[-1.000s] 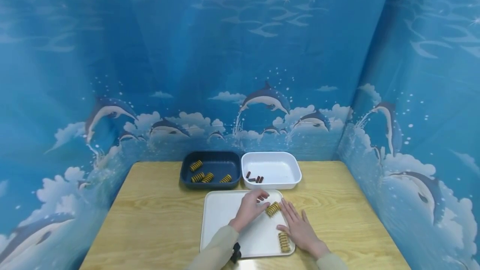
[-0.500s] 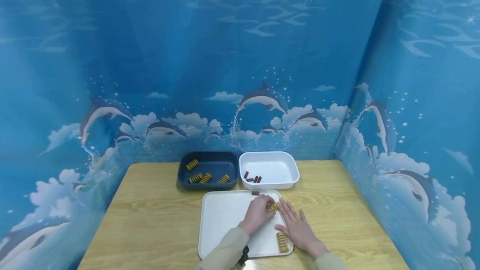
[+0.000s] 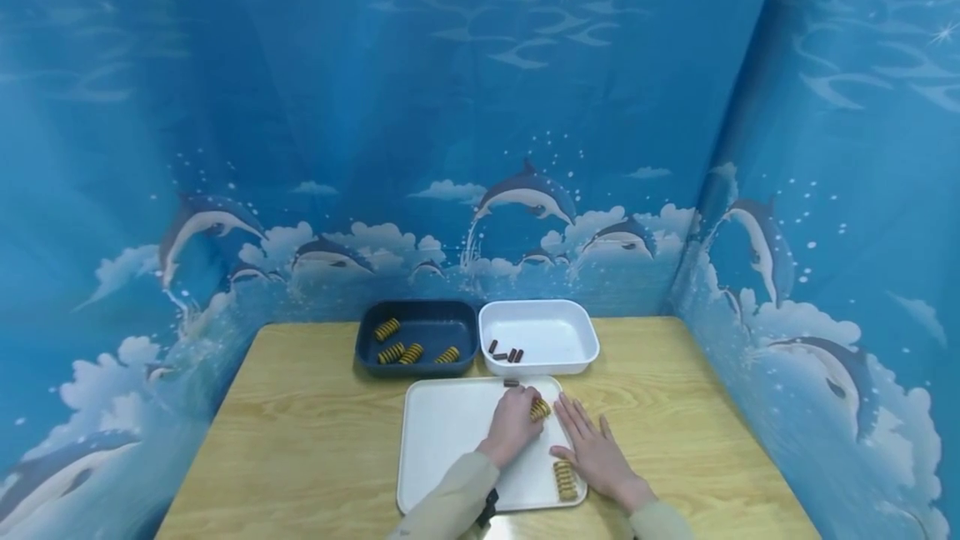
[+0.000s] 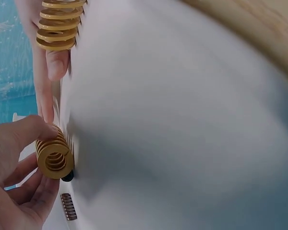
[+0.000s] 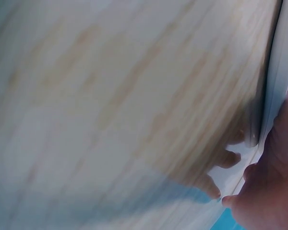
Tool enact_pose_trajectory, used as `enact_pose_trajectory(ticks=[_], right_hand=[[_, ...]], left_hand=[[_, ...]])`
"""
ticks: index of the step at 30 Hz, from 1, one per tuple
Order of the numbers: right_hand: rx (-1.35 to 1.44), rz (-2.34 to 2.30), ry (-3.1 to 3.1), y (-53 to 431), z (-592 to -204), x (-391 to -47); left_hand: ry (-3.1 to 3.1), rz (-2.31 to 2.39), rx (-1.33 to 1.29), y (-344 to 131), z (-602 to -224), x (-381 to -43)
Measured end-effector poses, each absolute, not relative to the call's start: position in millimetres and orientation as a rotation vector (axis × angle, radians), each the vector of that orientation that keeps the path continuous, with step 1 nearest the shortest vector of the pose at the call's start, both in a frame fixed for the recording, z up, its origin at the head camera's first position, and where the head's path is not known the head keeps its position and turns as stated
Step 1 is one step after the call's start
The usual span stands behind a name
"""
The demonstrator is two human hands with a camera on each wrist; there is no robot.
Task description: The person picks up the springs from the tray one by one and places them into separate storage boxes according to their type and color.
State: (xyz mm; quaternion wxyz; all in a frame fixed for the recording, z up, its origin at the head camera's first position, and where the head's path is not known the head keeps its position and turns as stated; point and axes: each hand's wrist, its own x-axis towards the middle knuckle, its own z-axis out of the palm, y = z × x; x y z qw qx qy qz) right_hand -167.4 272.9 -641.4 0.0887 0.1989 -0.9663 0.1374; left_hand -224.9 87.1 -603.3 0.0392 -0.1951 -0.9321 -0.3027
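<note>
My left hand [image 3: 513, 425] pinches a yellow coil spring [image 3: 540, 409] over the right back part of the white tray [image 3: 431, 440]. In the left wrist view, the thumb lies on top of this spring [image 4: 55, 155], its open end facing the camera, and a small dark piece [image 4: 67, 176] shows under it. My right hand [image 3: 600, 452] rests with straight fingers along the tray's right rim. Beside its thumb, a second yellow spring [image 3: 565, 480] lies in the tray's front right corner. A small brown spring [image 3: 512, 383] lies by the back rim.
Behind the tray stands a dark blue bin [image 3: 457, 327] with several yellow springs. Next to it, a white bin [image 3: 570, 348] holds several small brown springs. All sit on a wooden table [image 3: 315, 440], with a blue dolphin curtain [image 3: 420, 148] behind.
My left hand has moved right from beside the yellow spring and taken hold of it. The small brown spring by the back rim has come into view. The right hand stays at the rim.
</note>
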Motion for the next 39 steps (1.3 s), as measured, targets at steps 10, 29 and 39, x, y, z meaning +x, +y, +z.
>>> enact_pose_trajectory(ticks=[10,29,39], right_hand=[[0.591,0.428,-2.903,272.3,-637.8,-166.8],[0.554,0.417,-2.904,278.4,-656.4,-171.3],[0.558,0.409,-2.903,274.7,-651.2,-169.3]], left_hand=[[-2.774,-1.029,-0.671,69.5,-602.5,-225.7],[-2.765,-1.296,-0.471,21.1,-566.8,-246.9],[-2.743,-1.241,-0.413,-3.5,-556.0,-266.9]])
